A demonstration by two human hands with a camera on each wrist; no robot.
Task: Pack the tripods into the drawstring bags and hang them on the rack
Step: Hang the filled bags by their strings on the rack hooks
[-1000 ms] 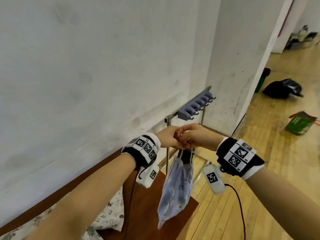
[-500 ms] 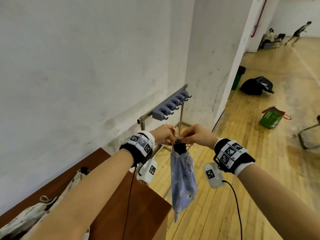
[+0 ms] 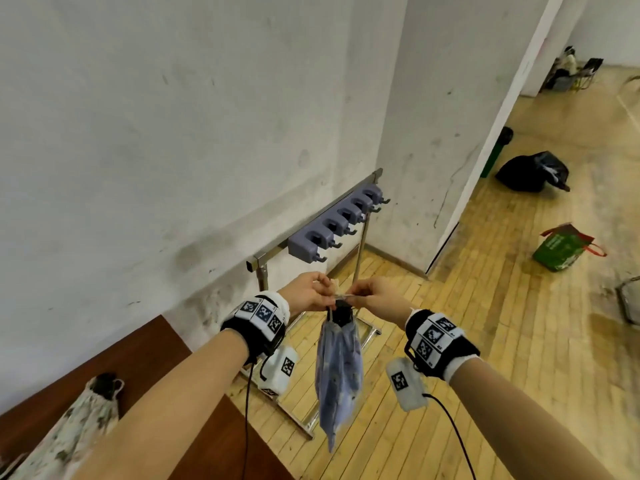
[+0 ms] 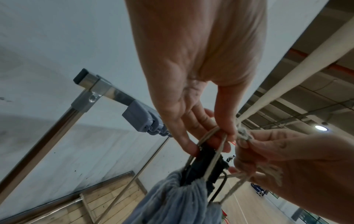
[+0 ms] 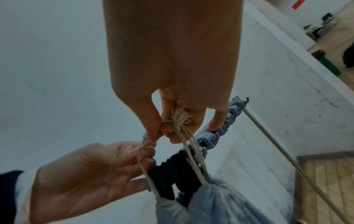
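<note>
From where I sit the biggest risk is the rack (image 3: 311, 237) itself: it stands against the wall on thin metal legs, and a hard tug while hooking could rock it or slide it along the wooden floor. I judge the hooks (image 3: 320, 259) to be small, so a loop brought in slack or twisted could slip past the tip and miss.

Next is the blue bag (image 3: 339, 372). It hangs free in the air just in front of the rack, below both hands, with the black top of the tripod (image 3: 341, 315) sticking out of its gathered mouth. If the mouth is not drawn tight, I think the tripod could work upward or tip out when the bag swings. A drop here would land on the floor, not on the brown table (image 3: 156, 375) to my left, where a second, patterned bag (image 3: 69, 434) lies.

Smallest of all are the cords (image 4: 212, 136), pale and thin. My left hand (image 3: 304, 292) pinches one doubled cord between thumb and fingertips, the other fingers loosely curled. My right hand (image 3: 374, 297) pinches the frayed knot (image 5: 182, 117) of the other cord in the same way. Both grips are fingertip pinches only, so I judge that a slip on either side would let the bag lurch. The wrist views are blurred, so I cannot tell whether the cords are crossed or tangled.
</note>
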